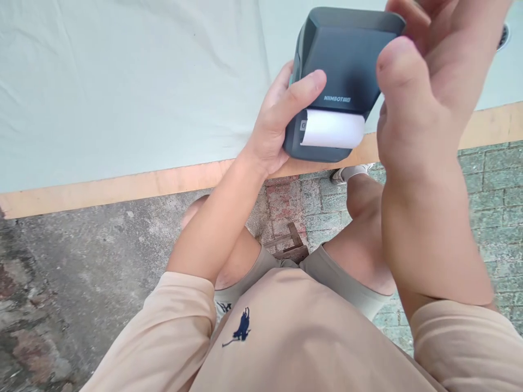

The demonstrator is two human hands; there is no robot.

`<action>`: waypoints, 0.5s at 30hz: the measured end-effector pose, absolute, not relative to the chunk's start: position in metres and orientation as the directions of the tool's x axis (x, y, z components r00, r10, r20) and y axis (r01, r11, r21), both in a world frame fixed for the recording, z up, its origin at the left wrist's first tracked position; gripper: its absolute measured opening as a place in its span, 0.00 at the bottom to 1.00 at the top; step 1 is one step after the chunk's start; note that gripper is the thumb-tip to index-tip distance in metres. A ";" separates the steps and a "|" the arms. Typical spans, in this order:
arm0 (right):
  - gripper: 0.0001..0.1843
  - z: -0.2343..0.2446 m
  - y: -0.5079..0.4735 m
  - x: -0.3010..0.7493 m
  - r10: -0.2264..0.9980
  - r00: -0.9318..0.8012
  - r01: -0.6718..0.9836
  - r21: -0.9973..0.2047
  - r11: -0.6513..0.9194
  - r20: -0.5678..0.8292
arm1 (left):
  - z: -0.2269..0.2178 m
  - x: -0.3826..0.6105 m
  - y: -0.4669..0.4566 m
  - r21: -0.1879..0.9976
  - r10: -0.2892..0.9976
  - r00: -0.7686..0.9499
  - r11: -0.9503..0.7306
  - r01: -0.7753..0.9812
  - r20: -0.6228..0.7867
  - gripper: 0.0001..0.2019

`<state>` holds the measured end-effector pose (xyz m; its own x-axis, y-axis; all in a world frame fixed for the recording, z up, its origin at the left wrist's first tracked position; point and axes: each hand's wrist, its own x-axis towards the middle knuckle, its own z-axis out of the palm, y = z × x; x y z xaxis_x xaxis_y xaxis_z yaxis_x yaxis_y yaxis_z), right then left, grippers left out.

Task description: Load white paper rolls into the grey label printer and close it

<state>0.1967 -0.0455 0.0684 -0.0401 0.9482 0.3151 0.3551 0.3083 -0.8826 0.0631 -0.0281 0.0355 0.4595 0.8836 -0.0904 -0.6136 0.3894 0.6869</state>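
Observation:
A dark grey label printer (pixel 343 65) is held up over the table's front edge, with a white paper strip (pixel 333 129) showing at its slot. My left hand (pixel 281 120) grips its left side, thumb pressed on the front face. My right hand (pixel 425 81) is raised close to the camera at the printer's right side; its fingers reach over the printer's top right corner, and the fingertips are cut off by the frame's edge.
A table covered by a pale cloth (pixel 122 92) with a wooden edge (pixel 122 188) lies ahead. Below are my knees, beige shorts and shirt, a small wooden stool piece (pixel 292 245), and brick and concrete ground (pixel 81 272).

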 end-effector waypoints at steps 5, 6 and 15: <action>0.29 0.045 -0.043 0.199 0.956 -0.028 0.203 -0.935 0.291 0.292 | 0.040 0.062 -0.032 0.680 0.884 0.457 0.395 -0.618 -0.098 0.02; 0.30 0.041 -0.043 0.199 0.969 -0.033 0.145 -0.958 0.247 0.244 | 0.041 0.061 -0.033 0.676 0.879 0.465 0.407 -0.614 -0.107 0.02; 0.27 0.039 -0.045 0.203 0.994 -0.083 -0.031 -0.997 0.074 0.077 | 0.034 0.058 -0.029 0.605 0.864 0.479 0.467 -0.645 -0.156 0.05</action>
